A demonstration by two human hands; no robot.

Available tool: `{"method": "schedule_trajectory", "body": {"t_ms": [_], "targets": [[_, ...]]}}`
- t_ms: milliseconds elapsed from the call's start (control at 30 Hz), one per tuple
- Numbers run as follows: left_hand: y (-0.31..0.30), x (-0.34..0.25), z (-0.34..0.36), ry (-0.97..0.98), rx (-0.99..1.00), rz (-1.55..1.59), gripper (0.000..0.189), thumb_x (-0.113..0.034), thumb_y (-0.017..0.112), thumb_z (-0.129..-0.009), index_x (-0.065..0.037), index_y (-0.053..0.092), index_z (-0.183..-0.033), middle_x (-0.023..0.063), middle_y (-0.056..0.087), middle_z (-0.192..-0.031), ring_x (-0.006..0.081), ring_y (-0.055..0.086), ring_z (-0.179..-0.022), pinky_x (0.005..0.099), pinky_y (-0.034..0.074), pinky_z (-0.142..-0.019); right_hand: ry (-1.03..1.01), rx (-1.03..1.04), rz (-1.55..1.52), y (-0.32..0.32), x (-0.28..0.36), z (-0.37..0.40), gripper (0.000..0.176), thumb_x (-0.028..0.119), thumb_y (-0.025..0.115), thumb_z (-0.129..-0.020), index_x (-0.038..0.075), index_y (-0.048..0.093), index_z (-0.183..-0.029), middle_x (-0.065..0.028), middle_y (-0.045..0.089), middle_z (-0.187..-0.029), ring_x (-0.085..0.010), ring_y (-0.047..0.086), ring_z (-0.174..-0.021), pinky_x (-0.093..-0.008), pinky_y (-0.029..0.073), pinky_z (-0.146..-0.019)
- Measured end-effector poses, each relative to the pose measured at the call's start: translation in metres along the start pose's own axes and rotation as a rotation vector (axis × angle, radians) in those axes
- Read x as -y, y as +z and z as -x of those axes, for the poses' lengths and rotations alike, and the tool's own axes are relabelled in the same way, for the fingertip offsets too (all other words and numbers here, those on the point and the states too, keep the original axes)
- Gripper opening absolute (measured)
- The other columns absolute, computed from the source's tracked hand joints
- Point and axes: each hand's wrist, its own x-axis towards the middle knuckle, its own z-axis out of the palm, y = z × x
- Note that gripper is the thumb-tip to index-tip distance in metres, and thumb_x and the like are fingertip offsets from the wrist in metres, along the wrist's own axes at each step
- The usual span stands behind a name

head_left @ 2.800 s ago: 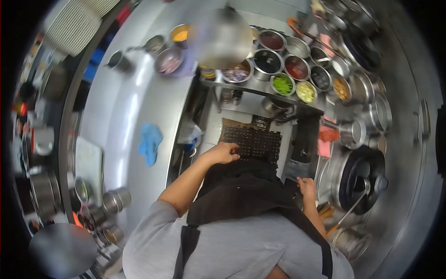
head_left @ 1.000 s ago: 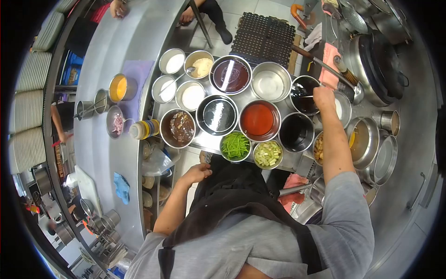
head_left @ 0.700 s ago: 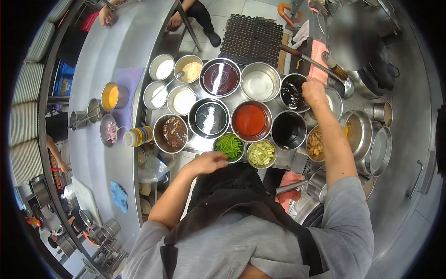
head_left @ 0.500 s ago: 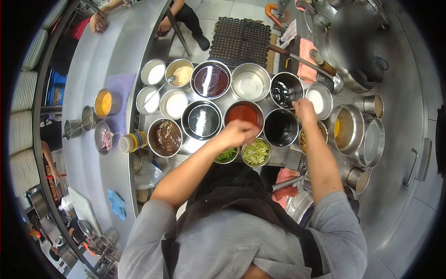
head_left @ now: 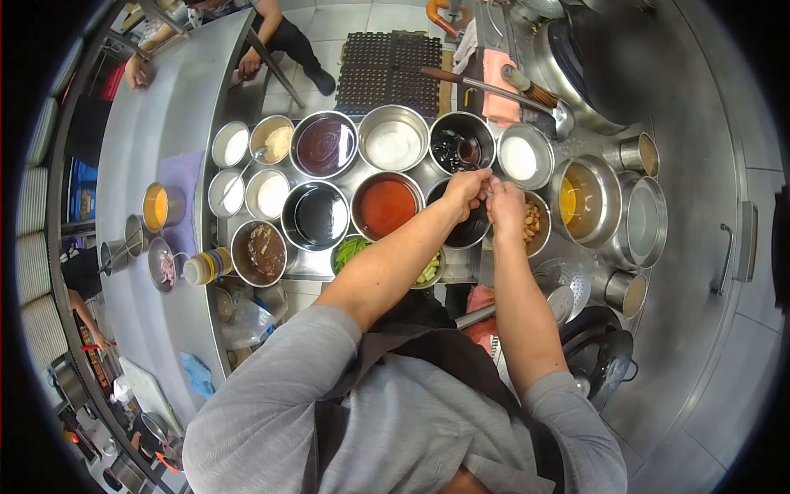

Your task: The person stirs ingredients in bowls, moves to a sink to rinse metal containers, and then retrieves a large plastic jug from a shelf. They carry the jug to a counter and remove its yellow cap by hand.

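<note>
My left hand (head_left: 467, 191) and my right hand (head_left: 505, 206) meet over a pot of dark liquid (head_left: 471, 230). Both have their fingers pinched close together. Between the fingertips there may be something small and pale, too small to name. Just beyond the fingers stands a pot of black sauce (head_left: 444, 155), with a round brownish shape (head_left: 469, 151) in it. Beside my right wrist is a bowl of light brown chunks (head_left: 533, 221). To the left of my left hand sits a pot of red liquid (head_left: 387, 207). My left forearm partly covers the chopped green vegetables (head_left: 429, 269).
Several pots of sauces and white powders fill the counter at left, some with spoons. A bowl of white contents (head_left: 518, 158), a metal bowl with yellow liquid (head_left: 586, 198) and a long-handled ladle (head_left: 563, 120) are at right. Another person (head_left: 284, 41) is at the far left.
My left hand has moved right, away from above the red liquid, to meet my right hand. My right hand has shifted slightly left in the view. The whole view has also shifted.
</note>
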Motion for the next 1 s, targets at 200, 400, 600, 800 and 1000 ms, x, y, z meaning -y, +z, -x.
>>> {"method": "schedule_trajectory", "body": {"t_ms": [200, 400, 600, 800, 1000], "targets": [[0.009, 0.014, -0.01, -0.023, -0.049, 0.23, 0.017, -0.017, 0.058, -0.09, -0.007, 0.062, -0.076, -0.0008, 0.053, -0.062, 0.0063, 0.042, -0.049, 0.022, 0.024, -0.039, -0.03, -0.022, 0.055, -0.01, -0.028, -0.006, 0.03, 0.024, 0.054, -0.092, 0.0, 0.058, -0.076, -0.0046, 0.051, -0.053, -0.0133, 0.044, -0.04, -0.0298, 0.031, -0.038], [0.001, -0.008, -0.021, -0.056, -0.095, 0.171, 0.026, -0.023, 0.052, -0.093, -0.003, 0.062, -0.079, -0.0014, 0.046, -0.059, 0.0073, 0.04, -0.049, 0.022, 0.023, -0.039, -0.025, 0.026, -0.006, -0.013, -0.029, -0.005, 0.027, 0.022, 0.052, -0.092, 0.001, 0.056, -0.077, -0.0028, 0.048, -0.051, -0.0117, 0.04, -0.038, -0.0285, 0.028, -0.036], [-0.019, -0.035, 0.007, -0.063, -0.079, -0.057, 0.055, -0.051, 0.041, -0.094, -0.001, 0.063, -0.089, -0.0012, 0.048, -0.063, 0.0082, 0.042, -0.05, 0.0213, 0.023, -0.039, -0.026, 0.0, 0.042, 0.0, -0.01, -0.017, 0.029, 0.022, 0.05, -0.091, -0.003, 0.059, -0.079, -0.0075, 0.051, -0.05, -0.0157, 0.047, -0.038, -0.0314, 0.032, -0.035], [-0.061, -0.071, 0.076, 0.291, 0.204, 0.148, 0.062, -0.051, 0.034, -0.098, 0.003, 0.065, -0.096, -0.0003, 0.054, -0.067, 0.0079, 0.041, -0.045, 0.0197, 0.025, -0.037, -0.1, -0.02, 0.207, 0.022, -0.007, -0.024, 0.026, 0.021, 0.048, -0.093, -0.001, 0.062, -0.096, -0.0093, 0.061, -0.061, -0.0146, 0.052, -0.04, -0.0276, 0.039, -0.039], [-0.098, -0.064, 0.164, 0.371, 0.349, -0.379, 0.047, -0.039, 0.049, -0.096, 0.004, 0.067, -0.1, -0.0002, 0.058, -0.071, 0.0047, 0.042, -0.048, 0.0189, 0.028, -0.042, -0.206, 0.051, 0.33, 0.03, -0.013, -0.031, 0.022, 0.013, 0.059, -0.085, 0.0, 0.063, -0.101, -0.0142, 0.066, -0.073, -0.0223, 0.063, -0.055, -0.0355, 0.049, -0.055]]}}
